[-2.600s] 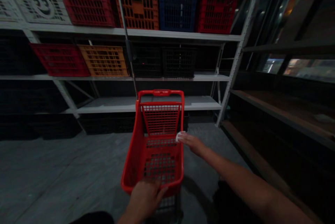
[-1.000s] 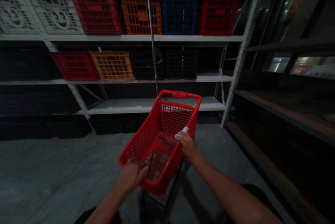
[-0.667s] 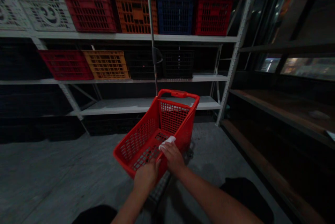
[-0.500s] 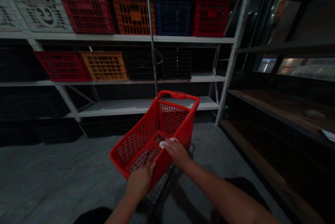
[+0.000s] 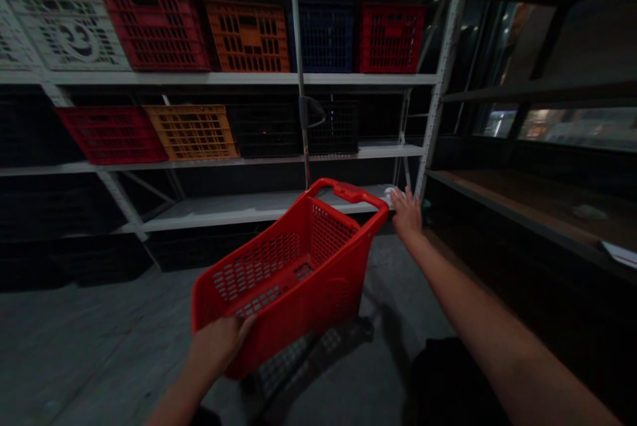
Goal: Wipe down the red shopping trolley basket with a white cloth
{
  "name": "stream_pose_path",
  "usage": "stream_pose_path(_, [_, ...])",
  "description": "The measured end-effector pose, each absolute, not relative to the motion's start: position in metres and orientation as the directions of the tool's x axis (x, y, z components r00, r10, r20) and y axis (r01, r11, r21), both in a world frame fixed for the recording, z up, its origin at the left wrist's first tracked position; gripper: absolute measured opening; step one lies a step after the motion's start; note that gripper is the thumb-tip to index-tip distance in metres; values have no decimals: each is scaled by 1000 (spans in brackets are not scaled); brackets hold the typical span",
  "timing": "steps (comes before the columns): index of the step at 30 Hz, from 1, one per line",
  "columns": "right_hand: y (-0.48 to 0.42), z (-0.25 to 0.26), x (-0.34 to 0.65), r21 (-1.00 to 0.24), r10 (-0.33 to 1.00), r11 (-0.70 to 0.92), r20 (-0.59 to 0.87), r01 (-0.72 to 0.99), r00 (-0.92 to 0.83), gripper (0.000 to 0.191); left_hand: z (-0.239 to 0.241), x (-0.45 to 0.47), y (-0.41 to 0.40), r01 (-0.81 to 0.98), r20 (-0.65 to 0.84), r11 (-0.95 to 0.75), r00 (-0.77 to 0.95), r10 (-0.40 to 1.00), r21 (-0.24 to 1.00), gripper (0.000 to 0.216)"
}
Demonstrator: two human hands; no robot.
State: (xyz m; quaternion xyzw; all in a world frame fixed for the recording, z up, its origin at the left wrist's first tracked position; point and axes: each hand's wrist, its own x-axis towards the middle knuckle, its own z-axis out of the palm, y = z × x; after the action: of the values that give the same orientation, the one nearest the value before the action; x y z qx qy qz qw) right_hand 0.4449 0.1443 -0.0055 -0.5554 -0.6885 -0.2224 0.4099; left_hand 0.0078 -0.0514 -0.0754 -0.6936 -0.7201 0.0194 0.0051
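Note:
A red plastic shopping cart (image 5: 303, 300) stands before me, its basket showing perforated walls and no load inside. My left hand (image 5: 219, 343) is closed over the near rim at the cart's front end. Just right of the cart's red handle (image 5: 349, 192), my right hand (image 5: 409, 217) is raised and apart from the cart. A crumpled white cloth (image 5: 389, 192) shows at its fingertips, mostly covered by the fingers, which are partly spread.
Behind the cart, a white metal rack (image 5: 239, 207) carries red, orange, blue, black and white crates, such as a yellow-orange crate (image 5: 192, 133). A thin pole (image 5: 302, 81) rises behind the handle. Dark wooden shelves (image 5: 517, 204) run along the right. The floor (image 5: 94, 340) is grey concrete.
My right hand has left the cart's near rim and moved up and right with the white cloth. My left hand has shifted left with the rim, and the cart has turned somewhat.

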Motion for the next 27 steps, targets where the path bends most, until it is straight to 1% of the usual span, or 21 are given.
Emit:
stream_pose_path(1, [138,-10,443,-168,561,304,827,938,-34,53,-70,15,-45,998,-14,37,-38,999,-52,60])
stream_pose_path(2, [129,-19,437,-191,545,344,838,919,-30,55,-64,25,-38,999,-10,22,-23,1000,-37,60])
stream_pose_path(5, [96,-56,394,-269,504,514,863,815,-32,61,-52,68,-12,983,37,-78,73,997,165,59])
stream_pose_path(6, [83,-70,376,-284,488,563,872,776,-35,61,-50,83,-3,970,80,-142,129,988,199,57])
stream_pose_path(7, [72,-84,358,-287,487,606,872,742,-61,60,-49,97,6,965,96,-171,155,983,197,57])
stream_pose_path(8, [63,-96,341,-270,477,644,873,716,-100,59,-49,107,13,974,103,-154,138,985,164,59])
stream_pose_path(11, [50,-121,313,-170,441,711,864,683,-244,56,-53,120,27,994,118,-88,80,990,64,66])
stream_pose_path(12, [52,-123,313,-147,426,710,869,689,-253,55,-54,119,29,995,126,-82,75,989,50,67])
stream_pose_path(13, [57,-122,318,-138,404,697,886,704,-226,55,-56,117,30,996,134,-83,76,988,44,67])
stream_pose_path(15, [72,-111,336,-179,355,640,931,747,-82,56,-58,111,31,996,138,-78,72,988,39,67])
stream_pose_path(18, [92,-90,359,-350,311,551,929,758,203,54,-59,107,31,997,152,-74,69,986,27,69])
stream_pose_path(20, [94,-87,356,-451,330,524,890,722,316,53,-59,108,31,997,161,-75,70,984,22,70])
stream_pose_path(22, [85,-100,337,-500,364,521,863,692,350,52,-59,110,32,997,168,-74,70,983,19,71])
stream_pose_path(25, [65,-133,301,-496,425,530,857,687,291,52,-60,113,32,997,177,-75,72,982,15,72])
stream_pose_path(27, [60,-143,292,-501,454,527,849,687,271,52,-61,114,31,996,184,-83,79,980,14,72])
